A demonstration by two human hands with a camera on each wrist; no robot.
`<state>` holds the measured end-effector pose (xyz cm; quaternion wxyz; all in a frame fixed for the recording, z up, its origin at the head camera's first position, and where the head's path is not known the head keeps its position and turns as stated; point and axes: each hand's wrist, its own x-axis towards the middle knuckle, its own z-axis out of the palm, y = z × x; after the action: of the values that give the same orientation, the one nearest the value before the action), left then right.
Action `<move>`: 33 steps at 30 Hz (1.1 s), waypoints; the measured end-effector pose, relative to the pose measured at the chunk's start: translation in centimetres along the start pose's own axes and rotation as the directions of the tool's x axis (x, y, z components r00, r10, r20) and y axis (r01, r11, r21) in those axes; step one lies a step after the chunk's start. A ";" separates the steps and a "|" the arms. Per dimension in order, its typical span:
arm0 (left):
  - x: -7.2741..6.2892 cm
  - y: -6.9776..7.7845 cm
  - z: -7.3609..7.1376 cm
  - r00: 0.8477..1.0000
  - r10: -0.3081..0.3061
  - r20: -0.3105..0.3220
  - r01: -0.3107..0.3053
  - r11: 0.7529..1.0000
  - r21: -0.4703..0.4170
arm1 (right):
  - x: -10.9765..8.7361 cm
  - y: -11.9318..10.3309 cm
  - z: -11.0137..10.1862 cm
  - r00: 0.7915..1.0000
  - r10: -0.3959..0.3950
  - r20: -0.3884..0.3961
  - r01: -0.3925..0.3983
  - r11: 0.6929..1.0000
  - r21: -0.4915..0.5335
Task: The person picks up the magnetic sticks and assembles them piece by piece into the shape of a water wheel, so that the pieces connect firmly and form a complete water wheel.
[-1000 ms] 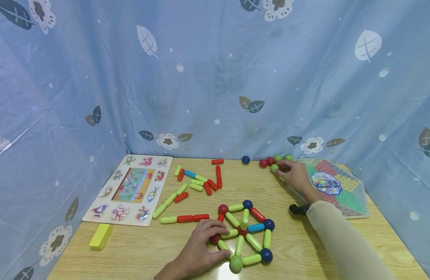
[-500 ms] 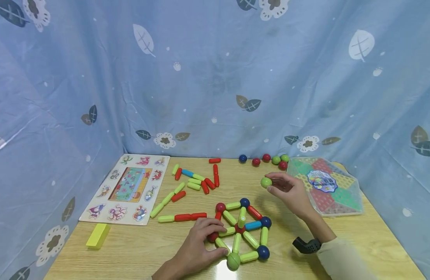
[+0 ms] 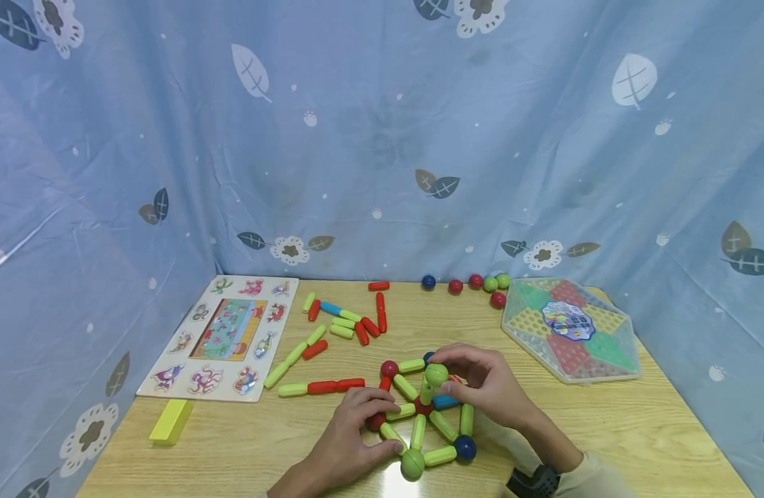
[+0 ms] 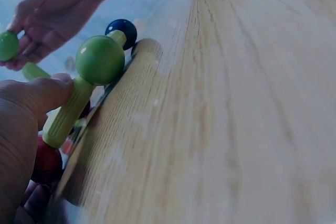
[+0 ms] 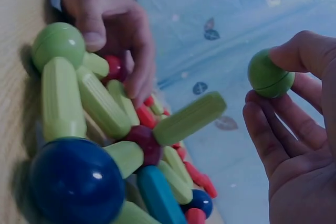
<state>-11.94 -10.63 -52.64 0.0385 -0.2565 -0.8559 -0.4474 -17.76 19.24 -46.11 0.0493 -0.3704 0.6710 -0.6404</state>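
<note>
A wheel-shaped frame of magnetic sticks and balls lies on the table in front, with a red ball at its hub. From that hub a light green stick juts up. My right hand pinches a green ball between thumb and fingers. In the right wrist view a gap separates this ball from the stick's free end. At the frame's left side, my left hand holds it, fingers over a red corner ball and thumb against a green stick.
Loose red, green and blue sticks lie to the left and behind the frame. Several spare balls sit along the back edge. A clear patterned case is at right, a puzzle board and yellow block at left.
My right hand has picked the green ball from the group at the back right and carried it forward and left, over the frame. The left hand has kept its hold.
</note>
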 end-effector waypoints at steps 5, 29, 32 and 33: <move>-0.1 0.0 0.0 1.000 -0.005 0.006 0.005 1.000 -0.002 | -0.1 0.7 0.3 0.998 0.042 0.047 -0.043 0.999 0.010; -0.5 -0.5 0.3 0.985 0.159 -0.063 -0.159 0.987 0.017 | -0.1 1.2 -0.9 0.979 0.078 0.186 -0.095 0.992 0.084; -0.4 -0.5 0.3 0.989 0.133 -0.061 -0.132 0.991 0.021 | 0.3 1.5 -1.8 0.982 0.077 0.173 -0.095 0.990 0.102; -0.4 -0.4 0.3 0.991 0.122 -0.058 -0.121 0.992 0.019 | 0.4 1.6 -2.1 0.984 0.076 0.162 -0.094 0.990 0.104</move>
<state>-11.77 -10.75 -53.25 0.0931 -0.2946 -0.8405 -0.4450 -19.93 20.57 -47.03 0.1500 -0.3875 0.6433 -0.6430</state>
